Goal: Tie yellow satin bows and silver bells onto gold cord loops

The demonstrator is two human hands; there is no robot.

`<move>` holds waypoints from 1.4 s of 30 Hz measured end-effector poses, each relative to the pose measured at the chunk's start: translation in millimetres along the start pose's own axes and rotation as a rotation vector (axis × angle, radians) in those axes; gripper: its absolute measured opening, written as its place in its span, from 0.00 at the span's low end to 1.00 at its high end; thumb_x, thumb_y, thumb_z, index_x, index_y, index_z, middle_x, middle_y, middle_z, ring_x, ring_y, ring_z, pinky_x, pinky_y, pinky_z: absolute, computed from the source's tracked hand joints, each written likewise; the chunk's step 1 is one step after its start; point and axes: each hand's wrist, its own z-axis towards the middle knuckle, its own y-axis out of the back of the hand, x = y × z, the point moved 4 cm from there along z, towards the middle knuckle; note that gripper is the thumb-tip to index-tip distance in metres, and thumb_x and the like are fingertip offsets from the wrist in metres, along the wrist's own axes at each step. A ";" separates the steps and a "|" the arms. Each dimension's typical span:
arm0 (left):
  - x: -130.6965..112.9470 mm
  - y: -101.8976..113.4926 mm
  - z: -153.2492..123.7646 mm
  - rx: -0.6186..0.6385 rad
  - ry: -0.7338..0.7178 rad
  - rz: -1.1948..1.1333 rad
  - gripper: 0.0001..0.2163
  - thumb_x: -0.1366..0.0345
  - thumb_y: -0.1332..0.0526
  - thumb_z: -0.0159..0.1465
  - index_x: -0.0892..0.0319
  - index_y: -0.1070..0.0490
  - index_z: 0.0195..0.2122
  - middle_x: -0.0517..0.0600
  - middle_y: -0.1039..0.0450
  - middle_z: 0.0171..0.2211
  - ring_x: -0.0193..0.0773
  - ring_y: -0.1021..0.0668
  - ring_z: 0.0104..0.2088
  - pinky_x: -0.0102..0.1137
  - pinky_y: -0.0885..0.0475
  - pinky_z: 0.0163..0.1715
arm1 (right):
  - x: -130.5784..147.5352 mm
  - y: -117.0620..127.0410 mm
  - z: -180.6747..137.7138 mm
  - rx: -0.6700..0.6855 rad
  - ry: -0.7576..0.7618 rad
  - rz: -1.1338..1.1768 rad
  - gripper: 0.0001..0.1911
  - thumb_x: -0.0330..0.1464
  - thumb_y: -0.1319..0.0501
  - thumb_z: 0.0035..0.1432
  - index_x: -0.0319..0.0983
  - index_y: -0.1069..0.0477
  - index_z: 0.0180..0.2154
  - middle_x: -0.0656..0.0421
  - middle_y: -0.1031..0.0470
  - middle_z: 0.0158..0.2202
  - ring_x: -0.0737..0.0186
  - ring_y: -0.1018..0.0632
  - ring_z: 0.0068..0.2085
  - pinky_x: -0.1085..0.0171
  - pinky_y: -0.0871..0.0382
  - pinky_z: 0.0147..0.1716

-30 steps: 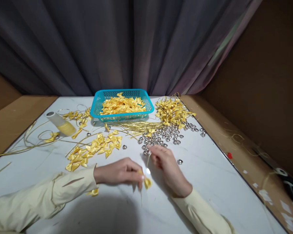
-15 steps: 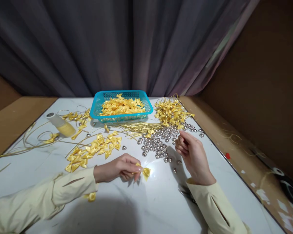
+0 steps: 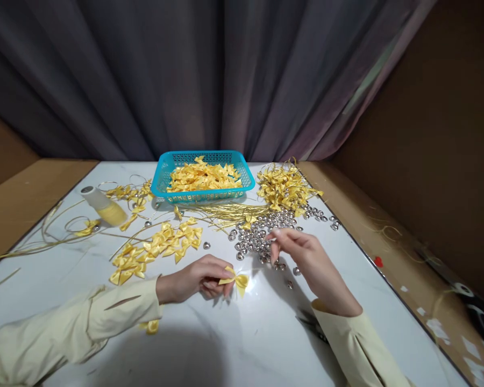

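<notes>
My left hand (image 3: 204, 277) pinches a small yellow satin ribbon bow (image 3: 241, 281) just above the white tabletop, its right loop and tails sticking out past the fingertips. To the right, my right hand (image 3: 300, 255) hovers at the near edge of a spread of silver heart-shaped beads (image 3: 252, 239). Its thumb and forefinger are brought together, the other fingers curled below; whatever is between the tips is too fine to make out. Left of the beads lies a loose group of yellow bows (image 3: 161, 242). A single bow (image 3: 151, 326) lies beside my left sleeve.
A blue basket (image 3: 204, 196) of bows stands at the back. Finished-looking bows with cords (image 3: 286, 185) are heaped beside it, near gold cords (image 3: 234, 211). A tilted bottle (image 3: 105, 207) is at left. A dark metal tool (image 3: 312, 325) lies by my right sleeve; scissors (image 3: 474, 303) lie far right.
My right hand has come down and left, nearer the bow, and its fist has loosened. The fine thread earlier stretched between the hands is now barely visible. My left hand still holds the bow.
</notes>
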 end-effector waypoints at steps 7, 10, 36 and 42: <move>-0.4 1.3 1.3 -0.058 -0.037 0.051 0.13 0.59 0.41 0.55 0.64 0.32 0.20 0.39 0.54 0.13 0.27 0.50 0.15 0.28 0.57 0.17 | -14.9 -38.2 -13.9 0.524 -0.222 -0.091 0.21 0.49 0.41 0.55 0.36 0.27 0.31 0.63 0.29 0.16 0.67 0.32 0.20 0.65 0.43 0.26; -0.6 0.9 0.7 -0.059 -0.031 0.069 0.13 0.59 0.41 0.55 0.64 0.32 0.20 0.38 0.54 0.13 0.26 0.50 0.15 0.28 0.57 0.17 | -14.8 -42.6 -15.4 0.547 -0.219 -0.049 0.21 0.49 0.42 0.56 0.36 0.27 0.30 0.64 0.31 0.15 0.68 0.33 0.19 0.66 0.43 0.26; 2.2 -1.7 0.4 -0.033 -0.031 0.129 0.16 0.58 0.41 0.62 0.63 0.35 0.22 0.39 0.48 0.14 0.26 0.47 0.16 0.28 0.55 0.18 | -14.2 -10.9 1.4 0.064 -0.173 0.488 0.11 0.41 0.37 0.55 0.40 0.32 0.32 0.72 0.49 0.14 0.75 0.53 0.14 0.71 0.50 0.15; 2.3 0.3 1.2 -0.026 -0.016 0.101 0.16 0.59 0.39 0.59 0.63 0.37 0.19 0.39 0.48 0.13 0.25 0.48 0.15 0.28 0.55 0.18 | -10.9 -20.8 -4.3 0.270 0.008 -0.077 0.25 0.34 0.42 0.61 0.48 0.44 0.59 0.62 0.29 0.31 0.67 0.31 0.28 0.68 0.38 0.26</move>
